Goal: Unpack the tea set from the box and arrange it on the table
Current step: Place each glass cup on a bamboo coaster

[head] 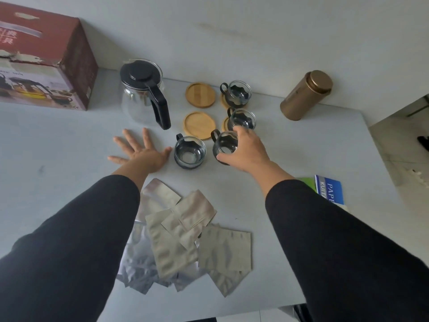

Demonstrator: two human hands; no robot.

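Glass cup (224,147) stands upright, handle pointing up-left; our right hand (246,151) grips its rim, fingers curled. Our left hand (142,152) lies flat on the worktop (69,140), fingers spread wide.

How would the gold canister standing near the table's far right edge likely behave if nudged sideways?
The gold canister stands upright, tall for its base, so a high push would probably tip it. Once down, its round body would likely roll, and the table edge is close. Its metallic-looking surface may be slippery to grip.
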